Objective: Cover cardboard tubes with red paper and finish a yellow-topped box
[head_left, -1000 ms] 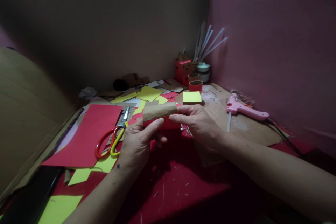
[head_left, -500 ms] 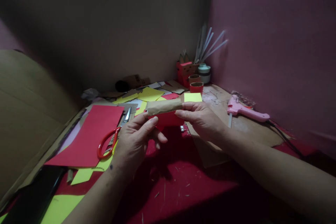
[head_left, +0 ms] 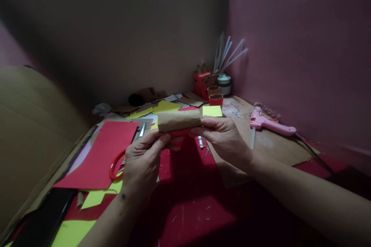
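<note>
Between both hands, above the red tabletop, is a brown cardboard tube (head_left: 179, 120) with red paper (head_left: 180, 133) along its lower side. My left hand (head_left: 146, 154) grips its left end, thumb in front and fingers underneath. At the right end, my right hand (head_left: 222, 133) pinches the tube and paper between thumb and fingers. Red-handled scissors (head_left: 116, 166) lie left of my left hand and are partly hidden by it. A small yellow paper piece (head_left: 212, 111) lies just beyond my right hand.
A pink glue gun (head_left: 271, 123) rests on a cardboard sheet (head_left: 278, 148) at right, its cord trailing rightward. A large red sheet (head_left: 100, 154) lies at left. Red-wrapped tubes (head_left: 216, 99), a decorated red box (head_left: 202, 85) and a lidded jar (head_left: 223, 83) stand at the back, near white sticks (head_left: 228, 54).
The tube has rolled toward me, so more brown cardboard and less red paper shows. My left fingers have curled in under it. The view has shifted slightly.
</note>
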Motion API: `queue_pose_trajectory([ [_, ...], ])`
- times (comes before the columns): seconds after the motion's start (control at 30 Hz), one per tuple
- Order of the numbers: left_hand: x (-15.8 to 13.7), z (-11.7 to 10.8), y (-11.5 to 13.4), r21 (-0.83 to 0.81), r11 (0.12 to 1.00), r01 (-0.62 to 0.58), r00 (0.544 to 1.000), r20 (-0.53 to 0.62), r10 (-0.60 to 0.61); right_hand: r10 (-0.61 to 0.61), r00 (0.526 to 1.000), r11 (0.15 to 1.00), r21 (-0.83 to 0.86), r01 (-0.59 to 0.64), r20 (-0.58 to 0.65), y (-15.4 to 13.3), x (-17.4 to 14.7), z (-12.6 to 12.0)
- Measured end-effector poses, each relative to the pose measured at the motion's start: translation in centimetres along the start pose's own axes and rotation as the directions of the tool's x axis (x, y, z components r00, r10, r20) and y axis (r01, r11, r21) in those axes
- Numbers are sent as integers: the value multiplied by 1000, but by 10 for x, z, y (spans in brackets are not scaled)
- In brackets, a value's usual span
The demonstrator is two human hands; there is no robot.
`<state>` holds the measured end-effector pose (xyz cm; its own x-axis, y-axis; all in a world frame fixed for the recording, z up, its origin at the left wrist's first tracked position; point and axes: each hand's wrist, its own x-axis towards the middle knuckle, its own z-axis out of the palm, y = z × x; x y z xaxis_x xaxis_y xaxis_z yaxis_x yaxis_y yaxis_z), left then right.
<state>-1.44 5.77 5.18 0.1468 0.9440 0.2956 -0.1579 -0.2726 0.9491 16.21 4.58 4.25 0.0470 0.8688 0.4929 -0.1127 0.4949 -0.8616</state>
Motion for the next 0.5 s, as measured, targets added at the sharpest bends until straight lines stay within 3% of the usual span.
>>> queue_pose_trajectory([
  [0.13,1,0,2,-23,999,41,999,12,-40,5,1000,1000,24,-5,-7,4,-1,2],
  [0.5,6,0,2,-181,964,193,981,30,-190,23,990,995,95,-37,140,15,0,3],
])
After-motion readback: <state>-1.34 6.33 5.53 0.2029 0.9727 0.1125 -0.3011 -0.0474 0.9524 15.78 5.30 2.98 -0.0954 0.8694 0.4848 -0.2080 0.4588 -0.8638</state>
